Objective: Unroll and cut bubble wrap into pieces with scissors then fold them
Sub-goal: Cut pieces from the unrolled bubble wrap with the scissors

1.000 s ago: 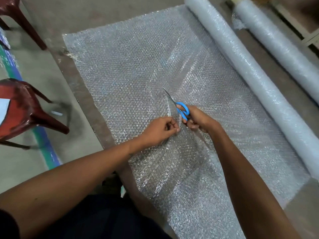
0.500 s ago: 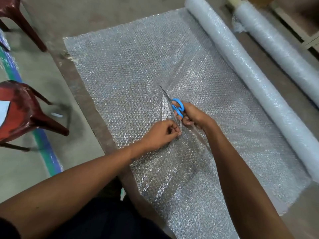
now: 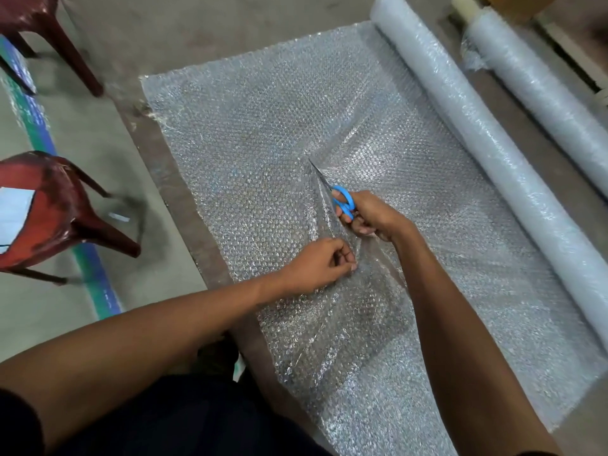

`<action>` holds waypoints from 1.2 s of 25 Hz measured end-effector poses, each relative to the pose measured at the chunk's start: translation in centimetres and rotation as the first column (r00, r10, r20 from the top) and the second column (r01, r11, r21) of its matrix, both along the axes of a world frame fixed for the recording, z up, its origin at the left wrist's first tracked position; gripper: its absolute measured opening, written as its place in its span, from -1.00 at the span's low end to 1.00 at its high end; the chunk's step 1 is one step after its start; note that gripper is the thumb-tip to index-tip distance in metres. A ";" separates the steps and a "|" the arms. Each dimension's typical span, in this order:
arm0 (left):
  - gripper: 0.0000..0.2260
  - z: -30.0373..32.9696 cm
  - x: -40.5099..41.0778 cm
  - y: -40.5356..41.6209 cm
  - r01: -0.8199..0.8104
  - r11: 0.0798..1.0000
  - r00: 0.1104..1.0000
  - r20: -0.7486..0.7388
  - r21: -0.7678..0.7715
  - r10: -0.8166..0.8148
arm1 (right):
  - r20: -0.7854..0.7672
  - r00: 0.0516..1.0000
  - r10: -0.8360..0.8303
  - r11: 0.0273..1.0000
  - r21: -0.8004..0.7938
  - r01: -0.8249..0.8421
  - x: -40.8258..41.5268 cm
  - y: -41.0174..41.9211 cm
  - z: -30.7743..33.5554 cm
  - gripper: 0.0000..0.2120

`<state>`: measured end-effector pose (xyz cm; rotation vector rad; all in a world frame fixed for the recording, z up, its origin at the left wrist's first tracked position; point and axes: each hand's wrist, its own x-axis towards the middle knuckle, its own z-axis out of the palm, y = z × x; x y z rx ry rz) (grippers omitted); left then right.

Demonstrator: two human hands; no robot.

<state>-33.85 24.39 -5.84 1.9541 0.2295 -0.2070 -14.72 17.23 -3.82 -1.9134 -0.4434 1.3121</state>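
Note:
A wide sheet of bubble wrap (image 3: 250, 133) lies unrolled on the floor, still joined to its long roll (image 3: 477, 153) along the right side. My right hand (image 3: 371, 217) grips blue-handled scissors (image 3: 342, 200), whose blades point up the sheet and away from me, with the tip near the sheet's middle. Just behind the scissors, my left hand (image 3: 319, 266) pinches the cut edge of the wrap. Behind the scissors the wrap is wrinkled and lifted along the cut line.
A second bubble wrap roll (image 3: 539, 93) lies at the far right. Two dark red plastic chairs stand on the left, one near (image 3: 49, 209) and one far (image 3: 39, 18). A blue-green floor stripe (image 3: 95, 278) runs past them. Bare concrete floor lies left of the sheet.
The scissors and my right hand have moved forward up the sheet, lengthening the cut. My left hand has stayed pinching the wrap in about the same spot.

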 end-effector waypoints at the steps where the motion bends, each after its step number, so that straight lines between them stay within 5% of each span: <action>1: -0.87 0.1 -0.2 0.1 0.004 1.000 1.000 0.003 -0.010 -0.004 | -0.013 1.000 -0.013 1.000 -0.012 0.012 0.0 0.2 0.0 -0.51; 17: -0.80 1.3 -0.6 1.3 -0.097 0.986 0.995 -0.027 -0.138 0.094 | 0.016 1.000 0.005 1.000 -0.018 -0.005 1.2 4.8 0.5 -0.54; 21: -0.83 1.1 1.1 8.0 -0.381 0.913 0.921 0.143 0.143 0.362 | -0.042 0.999 -0.009 1.000 -0.003 0.009 1.4 5.3 0.0 -0.52; 24: -0.68 0.1 3.3 14.2 -0.456 0.798 0.890 0.208 0.395 0.405 | -0.041 0.999 -0.015 1.000 0.016 0.015 1.5 5.7 -0.4 -0.50; 27: -0.65 -0.3 4.8 16.6 -0.429 0.819 0.903 0.179 0.381 0.389 | -0.029 0.999 -0.041 0.999 0.011 0.041 1.3 6.3 -0.1 -0.54; 30: -0.82 -0.8 5.4 17.4 -0.419 0.821 0.907 0.217 0.389 0.360 | -0.002 0.999 -0.039 0.999 0.008 0.039 1.2 6.4 -0.2 -0.57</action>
